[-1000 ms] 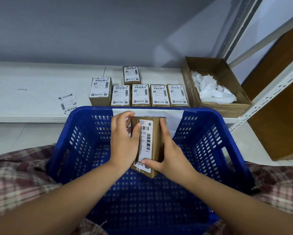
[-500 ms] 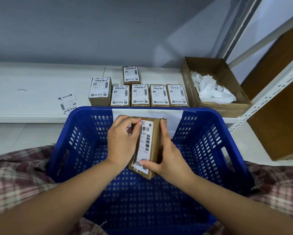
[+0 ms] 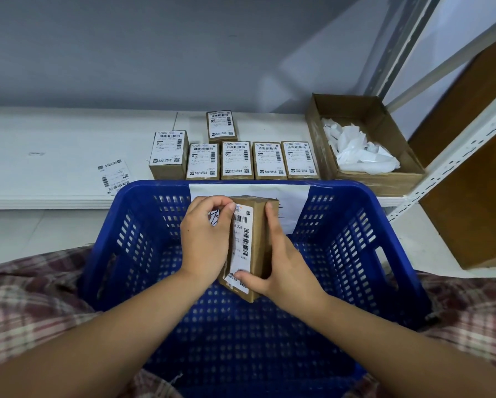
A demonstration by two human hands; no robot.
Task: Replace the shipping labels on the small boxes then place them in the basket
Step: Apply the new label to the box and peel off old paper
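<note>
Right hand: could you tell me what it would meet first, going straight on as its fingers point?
Probably the white paper sheet on the far wall of the blue plastic basket, though depth is unclear.

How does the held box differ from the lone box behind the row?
The held box is tilted over the blue basket in the right hand; the lone box lies on the shelf, untouched. The left hand pinches a corner of the held box's label; the lone box's label lies flat. Both: brown cartons, white barcode labels.
</note>
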